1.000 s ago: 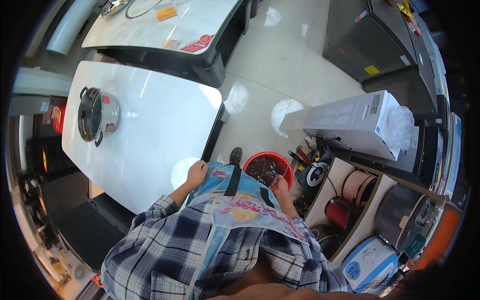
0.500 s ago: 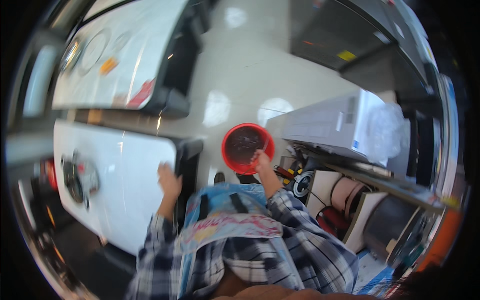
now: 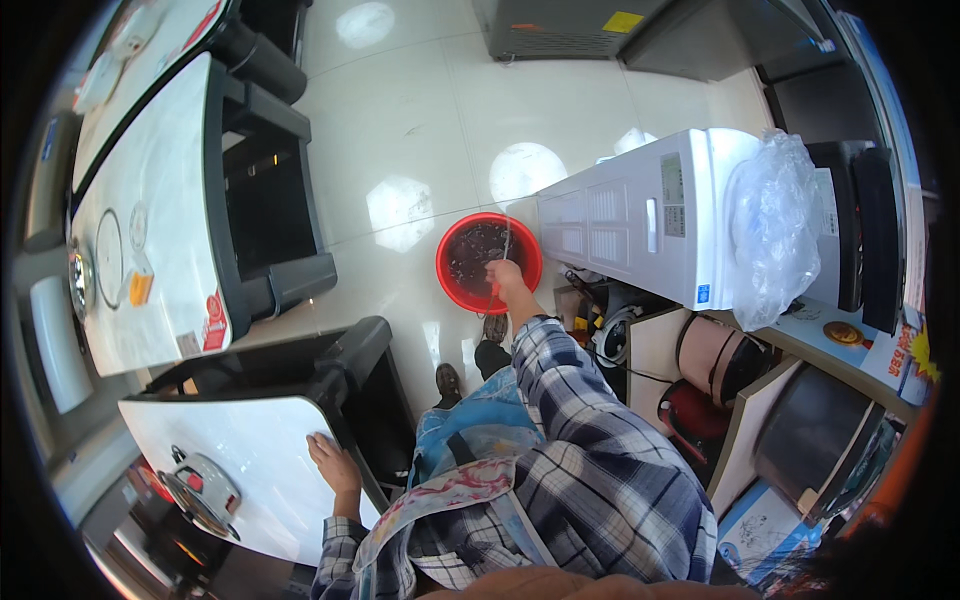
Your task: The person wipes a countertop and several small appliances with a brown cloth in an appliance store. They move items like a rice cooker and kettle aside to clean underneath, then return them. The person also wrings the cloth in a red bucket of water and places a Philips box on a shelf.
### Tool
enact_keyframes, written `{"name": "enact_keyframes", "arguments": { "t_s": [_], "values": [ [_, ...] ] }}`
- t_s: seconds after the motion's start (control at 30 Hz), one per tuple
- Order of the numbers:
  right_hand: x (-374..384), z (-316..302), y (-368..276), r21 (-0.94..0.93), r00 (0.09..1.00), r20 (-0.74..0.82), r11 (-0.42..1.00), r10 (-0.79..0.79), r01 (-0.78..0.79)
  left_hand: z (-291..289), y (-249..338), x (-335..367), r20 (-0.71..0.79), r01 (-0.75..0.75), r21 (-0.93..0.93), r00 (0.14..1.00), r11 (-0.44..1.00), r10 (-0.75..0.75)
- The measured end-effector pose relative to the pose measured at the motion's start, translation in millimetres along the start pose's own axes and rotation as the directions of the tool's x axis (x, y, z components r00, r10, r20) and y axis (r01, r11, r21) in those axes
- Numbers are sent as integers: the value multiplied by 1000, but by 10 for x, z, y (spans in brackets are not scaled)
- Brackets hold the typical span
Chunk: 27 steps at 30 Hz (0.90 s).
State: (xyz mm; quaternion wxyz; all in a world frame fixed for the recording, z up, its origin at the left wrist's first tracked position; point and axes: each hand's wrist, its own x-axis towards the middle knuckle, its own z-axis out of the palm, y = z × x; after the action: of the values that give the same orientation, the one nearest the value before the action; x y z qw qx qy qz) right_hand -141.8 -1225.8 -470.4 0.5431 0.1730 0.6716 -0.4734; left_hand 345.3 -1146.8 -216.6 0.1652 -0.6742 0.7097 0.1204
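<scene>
The right hand [image 3: 507, 277] is clamped round the handle [image 3: 507, 240] of the red bucket [image 3: 441, 262]; the left hand [image 3: 333, 463], unclenched, rests on the bench [image 3: 285, 505]. Bucket handling seems underway, calling for level support.

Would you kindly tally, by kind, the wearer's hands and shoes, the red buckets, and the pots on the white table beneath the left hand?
Hands: 2 (left hand, right hand)
Shoes: 2
Red bucket: 1
Pot on the white table: 1
Total: 6

Left hand [image 3: 333, 465] flat, palm down, right hand [image 3: 506, 276] extended forward, curled
</scene>
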Motion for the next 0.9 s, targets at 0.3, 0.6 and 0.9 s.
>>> {"name": "enact_keyframes", "arguments": {
  "t_s": [0.3, 0.6, 0.9],
  "values": [
    [-1365, -350, -772, -714, 874, 200, 544, -444, 440, 574, -1047, 281, 68, -145, 85, 988, 986, 139],
    [-3328, -1100, -3126, -987, -77, -149, 153, -986, -56, -94, -237, 2285, 390, -56, -377, 896, 924, 214],
    [-3339, -2105, -2484, -562, -4, -819, 801, -574, 205, -1577, 837, 4157, 466, -54, -561, 804, 826, 370]
  ]
}}
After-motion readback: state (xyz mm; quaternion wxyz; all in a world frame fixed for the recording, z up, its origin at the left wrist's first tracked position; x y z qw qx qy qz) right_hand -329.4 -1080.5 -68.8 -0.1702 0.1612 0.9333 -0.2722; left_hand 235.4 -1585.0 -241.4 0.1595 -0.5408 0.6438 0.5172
